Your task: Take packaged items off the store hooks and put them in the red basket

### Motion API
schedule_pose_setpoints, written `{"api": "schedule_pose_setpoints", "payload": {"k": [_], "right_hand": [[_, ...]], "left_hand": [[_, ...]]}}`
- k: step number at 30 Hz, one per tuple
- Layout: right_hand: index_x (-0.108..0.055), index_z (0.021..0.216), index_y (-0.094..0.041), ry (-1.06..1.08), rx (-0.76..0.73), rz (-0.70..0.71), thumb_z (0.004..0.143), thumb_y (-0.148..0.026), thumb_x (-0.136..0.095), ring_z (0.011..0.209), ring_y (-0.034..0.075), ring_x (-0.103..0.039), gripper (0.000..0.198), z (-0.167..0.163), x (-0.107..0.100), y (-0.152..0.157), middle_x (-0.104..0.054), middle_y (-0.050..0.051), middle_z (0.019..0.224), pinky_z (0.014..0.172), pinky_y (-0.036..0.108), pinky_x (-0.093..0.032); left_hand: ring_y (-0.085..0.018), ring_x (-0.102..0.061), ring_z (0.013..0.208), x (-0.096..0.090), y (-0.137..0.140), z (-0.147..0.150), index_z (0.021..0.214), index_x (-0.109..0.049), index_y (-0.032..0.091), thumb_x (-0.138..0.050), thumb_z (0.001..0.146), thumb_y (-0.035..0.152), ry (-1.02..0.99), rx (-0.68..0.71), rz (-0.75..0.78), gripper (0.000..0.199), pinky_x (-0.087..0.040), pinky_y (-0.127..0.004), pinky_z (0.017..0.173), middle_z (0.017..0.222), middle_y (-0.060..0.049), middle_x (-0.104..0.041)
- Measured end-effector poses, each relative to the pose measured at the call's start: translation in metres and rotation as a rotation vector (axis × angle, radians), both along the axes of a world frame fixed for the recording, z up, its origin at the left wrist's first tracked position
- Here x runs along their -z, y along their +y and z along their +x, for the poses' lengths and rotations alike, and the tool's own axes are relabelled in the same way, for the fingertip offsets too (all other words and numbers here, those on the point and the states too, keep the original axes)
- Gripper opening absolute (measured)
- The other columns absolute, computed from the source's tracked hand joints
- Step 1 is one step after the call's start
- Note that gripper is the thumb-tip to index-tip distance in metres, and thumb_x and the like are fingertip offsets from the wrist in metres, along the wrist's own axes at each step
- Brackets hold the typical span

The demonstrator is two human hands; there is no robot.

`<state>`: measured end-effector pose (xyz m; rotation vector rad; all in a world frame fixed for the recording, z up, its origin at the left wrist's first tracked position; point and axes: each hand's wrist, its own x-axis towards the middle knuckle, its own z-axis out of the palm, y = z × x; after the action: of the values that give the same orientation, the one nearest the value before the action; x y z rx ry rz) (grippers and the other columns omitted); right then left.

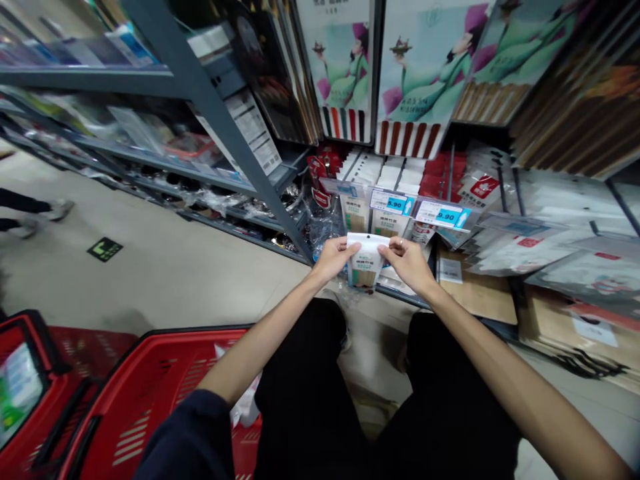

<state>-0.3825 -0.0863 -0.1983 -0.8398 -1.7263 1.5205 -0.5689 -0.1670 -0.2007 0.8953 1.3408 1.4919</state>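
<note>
"Where is the packet?"

"The small packet [367, 263] is held up in front of the rack, above the gap between the person's knees, its printed front turned toward the wearer and its white top edge uppermost."

"And the grip?"

"The left hand [336, 259] pinches one upper side, thumb on the front; the right hand [405, 261] pinches the other side the same way. Both are closed on the packet, with the printing between the thumbs left uncovered."

"Good for reading it, then?"

"I'd say so. Keep the thumbs out at the sides and the pull even, so the front stays flat. The packet looks light, so a gentle pinch should do; squeezing could crease it."

"Anything close by to mind?"

"The price tags [393, 200] stick out just above and behind, under the hanging packets [400, 177]. Lifting straight up might catch them; holding it a little nearer the body would be safer. The red basket [170, 363] sits beside the left leg, well apart from the packet."
</note>
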Motion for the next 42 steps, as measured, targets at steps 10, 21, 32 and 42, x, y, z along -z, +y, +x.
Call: {"api": "schedule_pose_setpoints", "payload": {"k": [10,21,32,42], "right_hand": [[-0.074,0.088,-0.014,0.033,0.165,0.229,0.084,-0.046,-0.064,0.068,0.016,-0.053,0.035,-0.061,-0.002,0.014,-0.064,0.001,0.074,0.064,0.026,-0.043],[-0.073,0.099,-0.016,0.195,0.39,0.038,0.077,-0.044,-0.071,0.093,0.025,-0.069,0.036,-0.109,-0.01,0.034,-0.075,0.009,0.102,0.085,0.036,-0.055],[-0.07,0.113,-0.021,0.146,0.516,0.076,0.086,-0.055,-0.062,0.127,0.028,-0.057,0.044,-0.126,-0.022,0.042,-0.072,0.009,0.114,0.112,0.045,-0.042],[-0.069,0.114,-0.019,0.103,0.585,0.202,0.089,-0.053,-0.056,0.115,0.029,-0.065,0.044,-0.148,0.002,0.048,-0.072,0.011,0.112,0.1,0.044,-0.053]], "left_hand": [[-0.017,-0.067,0.078,-0.001,0.018,-0.016,0.094,-0.075,0.014,-0.083,0.068,0.033,-0.122,-0.326,0.088,0.033,-0.05,-0.027,0.075,0.09,-0.007,-0.077],[-0.013,-0.06,0.071,-0.014,0.068,-0.04,0.083,-0.071,0.019,-0.081,0.074,0.033,-0.154,-0.419,0.301,0.019,-0.047,-0.023,0.069,0.077,0.0,-0.071],[-0.018,-0.066,0.104,-0.019,0.084,-0.04,0.095,-0.071,0.019,-0.07,0.079,0.015,-0.226,-0.412,0.371,0.016,-0.047,-0.034,0.101,0.101,-0.004,-0.074],[-0.02,-0.066,0.106,-0.021,0.091,-0.046,0.099,-0.069,0.019,-0.065,0.081,0.009,-0.228,-0.485,0.323,0.021,-0.049,-0.033,0.097,0.101,-0.004,-0.073]]}}
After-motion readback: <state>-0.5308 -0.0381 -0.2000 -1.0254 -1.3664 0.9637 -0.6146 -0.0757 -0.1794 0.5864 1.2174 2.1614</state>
